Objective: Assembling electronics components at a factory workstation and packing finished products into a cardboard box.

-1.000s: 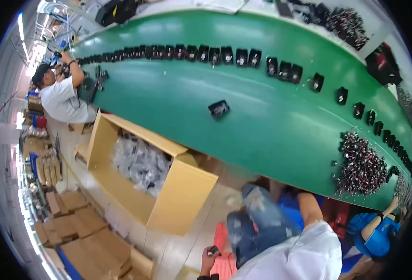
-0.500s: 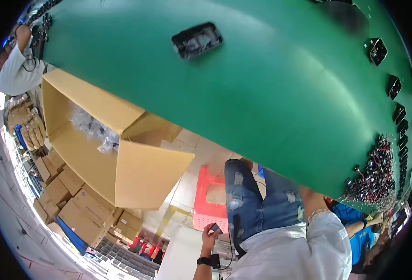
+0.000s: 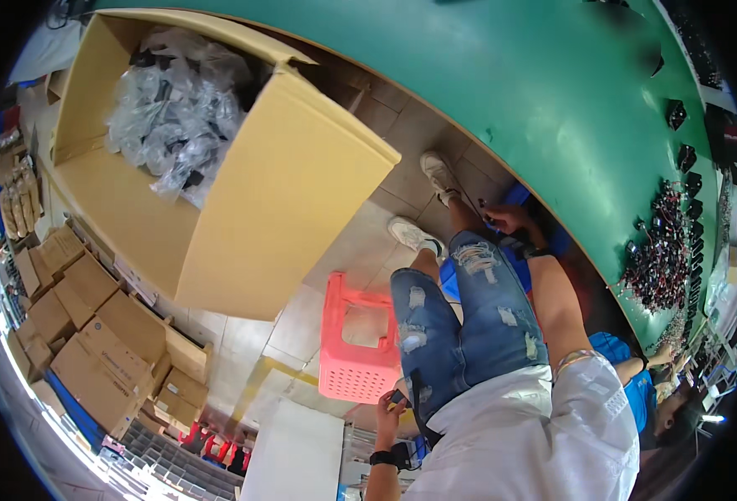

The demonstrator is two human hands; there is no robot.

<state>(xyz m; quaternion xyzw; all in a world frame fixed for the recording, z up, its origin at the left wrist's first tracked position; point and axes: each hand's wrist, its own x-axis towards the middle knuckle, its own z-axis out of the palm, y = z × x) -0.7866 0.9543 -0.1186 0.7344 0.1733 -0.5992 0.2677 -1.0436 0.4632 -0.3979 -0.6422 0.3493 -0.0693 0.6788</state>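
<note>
Down by the left thigh is a small dark thing (image 3: 398, 397), tucked in the left hand (image 3: 389, 412) with the fingers curled round it. Too little of it shows to say what it is; my guess is the hand hangs low like that just because the thing is small enough for a loose one-hand grip. There's a black watch (image 3: 383, 458) on that wrist. The right hand (image 3: 510, 219) is forward past the knee, in the shade at the worktop's edge, near a blue thing (image 3: 516, 194). Its fingers look bent, but honestly can't tell if it's grasping anything. Just beside the left leg there's a pink stool (image 3: 356, 376), probably parked there to be handy as a seat. Farther left, a big open carton (image 3: 293, 200) sits right along the worktop (image 3: 535, 100), with clear bags (image 3: 168, 117) heaped inside, likely so they're in arm's reach. Over on the right, a pile of wired parts (image 3: 659, 259) lies next to a line of black cases (image 3: 676, 114), lined up maybe so they're easy to take one at a time. A co-worker in blue (image 3: 612, 346) has a hand by the pile's near end. Way off left, more boxes (image 3: 110, 367) are stacked up.
</note>
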